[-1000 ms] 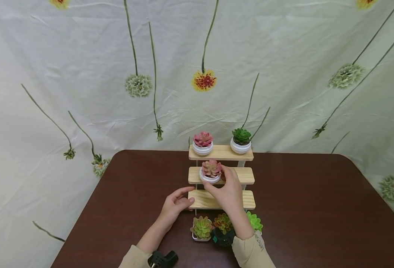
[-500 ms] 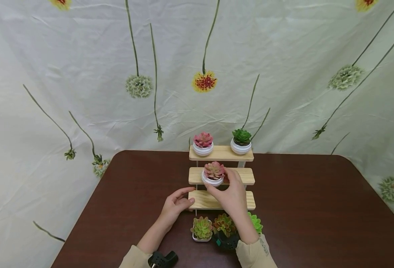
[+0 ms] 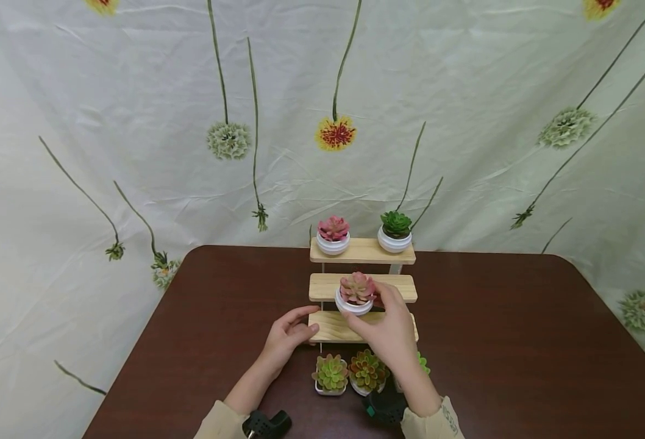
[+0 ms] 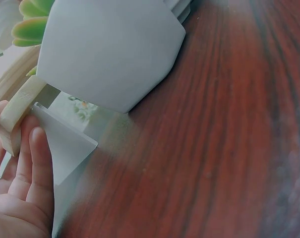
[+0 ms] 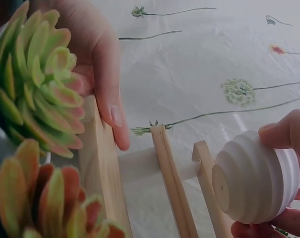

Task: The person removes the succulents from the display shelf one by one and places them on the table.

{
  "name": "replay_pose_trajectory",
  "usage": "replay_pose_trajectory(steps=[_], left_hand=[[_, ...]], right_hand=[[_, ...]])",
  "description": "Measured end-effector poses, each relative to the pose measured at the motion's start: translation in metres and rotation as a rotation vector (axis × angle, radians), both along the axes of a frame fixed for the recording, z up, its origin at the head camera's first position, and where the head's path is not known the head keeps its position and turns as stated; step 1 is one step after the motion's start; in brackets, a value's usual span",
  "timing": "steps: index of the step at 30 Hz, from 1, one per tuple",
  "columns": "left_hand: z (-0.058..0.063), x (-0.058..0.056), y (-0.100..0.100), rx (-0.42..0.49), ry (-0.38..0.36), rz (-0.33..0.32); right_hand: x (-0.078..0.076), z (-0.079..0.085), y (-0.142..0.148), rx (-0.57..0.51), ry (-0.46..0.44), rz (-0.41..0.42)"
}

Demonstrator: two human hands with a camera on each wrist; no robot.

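Note:
My right hand (image 3: 392,329) pinches a pink artificial succulent (image 3: 357,288) by its round white ribbed pot. In the right wrist view the bare underside of that pot (image 5: 246,181) shows, held off the boards. Behind and below it stands a three-tier wooden display stand (image 3: 328,327) with pale boards. My left hand (image 3: 285,340) grips the left end of the stand's lowest board; in the left wrist view the fingers curl under the board end (image 4: 18,111), with the thumb on its other side.
On the top board sit a pink succulent (image 3: 333,235) and a green one (image 3: 395,231), both in white pots. In front of the stand are a yellow-green succulent (image 3: 330,373), a reddish-green one (image 3: 367,371) and a bright green one (image 3: 423,362), partly behind my right arm.
My right hand has drawn the pink succulent off the middle board, toward me and slightly right. The left hand has stayed at the lowest board.

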State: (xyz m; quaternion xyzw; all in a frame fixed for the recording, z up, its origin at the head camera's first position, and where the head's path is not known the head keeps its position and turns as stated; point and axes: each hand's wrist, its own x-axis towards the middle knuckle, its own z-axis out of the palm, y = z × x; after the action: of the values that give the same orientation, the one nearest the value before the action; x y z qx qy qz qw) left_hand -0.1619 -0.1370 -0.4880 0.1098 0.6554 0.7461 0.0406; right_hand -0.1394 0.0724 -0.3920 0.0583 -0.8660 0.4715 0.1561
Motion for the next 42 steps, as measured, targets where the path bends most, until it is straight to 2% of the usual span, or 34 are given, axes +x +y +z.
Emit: replay_pose_trajectory(steps=[4, 8, 15, 18, 33, 42], left_hand=[[-0.001, -0.001, 0.000, -0.006, -0.008, -0.001], [0.003, 0.000, 0.000, -0.011, -0.028, -0.001], [0.024, 0.009, 0.002, -0.040, -0.029, -0.008], [0.027, 0.010, 0.002, -0.038, -0.032, -0.013], [0.027, 0.011, 0.002, -0.031, -0.067, 0.002], [0.027, 0.011, 0.002, -0.022, -0.067, 0.001]], right_hand=[[0.005, 0.002, 0.006, 0.017, -0.003, -0.004], [0.007, 0.003, 0.012, 0.023, 0.038, 0.003], [0.010, -0.004, 0.023, -0.003, 0.084, 0.013], [0.011, -0.007, 0.029, -0.010, 0.092, 0.009], [0.017, -0.022, 0.054, 0.006, 0.182, -0.031], [0.021, -0.033, 0.070, 0.033, 0.188, -0.078]])
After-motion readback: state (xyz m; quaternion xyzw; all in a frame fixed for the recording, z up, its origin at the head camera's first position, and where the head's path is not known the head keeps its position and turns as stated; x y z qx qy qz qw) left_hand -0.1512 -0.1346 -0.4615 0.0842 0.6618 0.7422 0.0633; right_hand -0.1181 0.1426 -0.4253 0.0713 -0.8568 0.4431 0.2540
